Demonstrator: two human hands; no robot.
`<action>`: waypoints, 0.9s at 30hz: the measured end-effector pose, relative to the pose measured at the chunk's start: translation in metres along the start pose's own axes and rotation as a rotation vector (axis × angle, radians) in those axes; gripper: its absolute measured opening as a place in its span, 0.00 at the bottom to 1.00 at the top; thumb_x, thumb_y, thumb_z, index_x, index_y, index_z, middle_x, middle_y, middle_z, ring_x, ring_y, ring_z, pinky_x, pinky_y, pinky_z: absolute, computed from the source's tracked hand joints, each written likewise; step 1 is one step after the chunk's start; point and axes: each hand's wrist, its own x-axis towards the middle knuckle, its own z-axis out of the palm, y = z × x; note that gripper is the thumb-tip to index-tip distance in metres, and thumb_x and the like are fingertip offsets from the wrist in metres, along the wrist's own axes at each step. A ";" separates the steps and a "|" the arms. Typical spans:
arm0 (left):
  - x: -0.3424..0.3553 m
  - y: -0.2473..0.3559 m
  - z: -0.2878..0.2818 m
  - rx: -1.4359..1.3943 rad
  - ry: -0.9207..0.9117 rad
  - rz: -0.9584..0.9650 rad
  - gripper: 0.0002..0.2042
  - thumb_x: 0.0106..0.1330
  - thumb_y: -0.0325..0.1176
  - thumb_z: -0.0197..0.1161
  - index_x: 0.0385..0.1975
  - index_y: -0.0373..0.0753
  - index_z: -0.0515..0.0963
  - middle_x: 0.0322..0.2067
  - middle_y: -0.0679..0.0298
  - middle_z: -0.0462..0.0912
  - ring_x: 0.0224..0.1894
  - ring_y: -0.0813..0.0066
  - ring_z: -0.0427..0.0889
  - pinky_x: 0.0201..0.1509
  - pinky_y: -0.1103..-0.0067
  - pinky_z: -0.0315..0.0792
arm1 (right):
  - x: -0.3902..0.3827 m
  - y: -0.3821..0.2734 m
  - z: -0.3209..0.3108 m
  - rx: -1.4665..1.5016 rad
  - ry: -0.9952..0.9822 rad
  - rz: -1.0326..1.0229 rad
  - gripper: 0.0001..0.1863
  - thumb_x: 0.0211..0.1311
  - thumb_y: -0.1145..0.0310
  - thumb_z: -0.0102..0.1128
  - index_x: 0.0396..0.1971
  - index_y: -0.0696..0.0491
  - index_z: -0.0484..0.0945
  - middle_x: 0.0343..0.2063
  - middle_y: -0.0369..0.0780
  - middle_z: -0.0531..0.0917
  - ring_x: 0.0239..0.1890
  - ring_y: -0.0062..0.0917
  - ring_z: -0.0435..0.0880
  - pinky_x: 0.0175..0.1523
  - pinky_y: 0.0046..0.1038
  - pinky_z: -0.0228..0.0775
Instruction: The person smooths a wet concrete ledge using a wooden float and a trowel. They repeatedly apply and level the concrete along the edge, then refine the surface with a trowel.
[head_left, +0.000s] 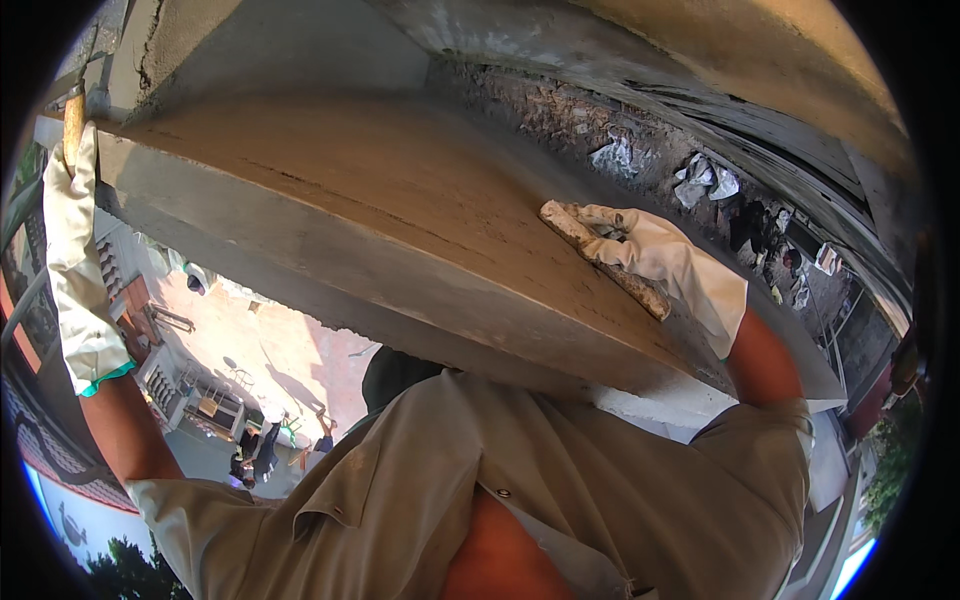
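Concrete ledge seen high above a courtyard | right hand, gloved, closed on a plastering float pressed against the ledge | left hand, gloved, wrapped around a wooden handle

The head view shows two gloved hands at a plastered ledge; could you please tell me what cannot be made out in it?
- Left hand: it grips a wooden handle, but the picture's dark rim cuts off the tool's head.
- Right hand: it presses a mortar-caked float on the ledge; the glove hides the float's grip.
- Courtyard far below: the figures are too small to tell apart.
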 end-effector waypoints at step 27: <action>-0.003 0.043 0.007 -0.039 0.027 0.036 0.11 0.81 0.36 0.66 0.51 0.35 0.83 0.38 0.71 0.84 0.39 0.84 0.76 0.45 0.82 0.71 | 0.121 -0.003 0.088 -0.525 -0.402 -0.163 0.26 0.82 0.65 0.54 0.75 0.55 0.67 0.61 0.64 0.76 0.53 0.54 0.84 0.46 0.36 0.92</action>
